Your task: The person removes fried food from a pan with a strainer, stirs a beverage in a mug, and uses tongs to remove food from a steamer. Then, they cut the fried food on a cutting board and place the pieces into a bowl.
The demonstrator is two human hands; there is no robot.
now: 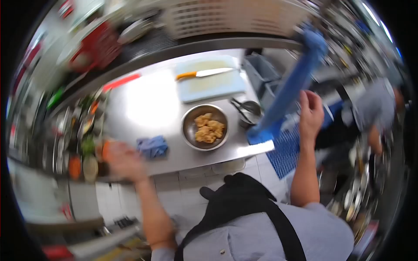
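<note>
My left hand point(124, 162) is smeared by motion over the ingredient containers at the left end of the steel counter point(170, 163); its fingers are too blurred to read. My right hand point(311, 113) is raised at the right, fingers slightly bent and apart, nothing visible in it. Just left of it hangs a long blue cloth point(289, 85), its lower end at the counter's corner. A steel bowl point(187, 135) holds fried, golden pieces point(209, 130). Behind it, an orange-handled knife point(204, 73) lies on a pale blue cutting board point(211, 91). A folded blue cloth point(152, 146) lies left of the bowl.
A small metal pot point(250, 114) with dark-handled tongs stands right of the bowl. Grey bins point(259, 69) are behind it. A shelf edge point(183, 48) crosses above the counter, with a white basket point(230, 17). Another person point(374, 106) is at the far right.
</note>
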